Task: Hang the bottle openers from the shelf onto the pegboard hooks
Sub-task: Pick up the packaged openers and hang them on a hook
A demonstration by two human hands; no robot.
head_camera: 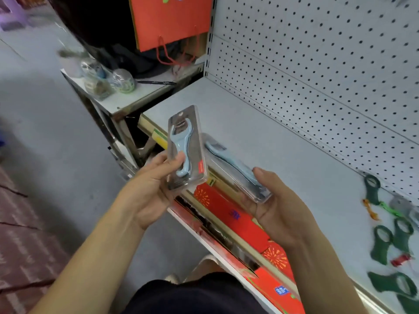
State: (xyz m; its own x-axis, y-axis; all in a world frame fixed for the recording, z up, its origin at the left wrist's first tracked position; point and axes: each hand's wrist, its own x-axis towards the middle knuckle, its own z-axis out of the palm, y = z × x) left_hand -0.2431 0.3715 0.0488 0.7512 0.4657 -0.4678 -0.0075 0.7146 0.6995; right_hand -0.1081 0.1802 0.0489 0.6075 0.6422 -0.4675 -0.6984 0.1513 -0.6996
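Nearest to me, at the bottom centre of the frame, are my dark shorts (192, 295), with both forearms reaching up from there. My left hand (147, 186), centre left, grips a clear-packed blue bottle opener (186, 141) by its lower end, thumb across the front. That pack stands nearly upright, its long axis running up the frame, with the metal head and the hang hole at the top. My right hand (281, 209), centre right, cradles a second packed opener (233, 168), fingers curled under it and thumb on its lower end. Its long axis slants from lower right to upper left, handle toward my palm, and it hovers over the front edge of the shelf (283, 132). As I judge it, the job is barely begun: the pegboard (317, 64) filling the upper right shows bare holes, and I can't make out any hook or hung pack on it. Several loose green openers (383, 243) lie on the shelf at the right edge, so besides these two packs, those are left to hang as well.
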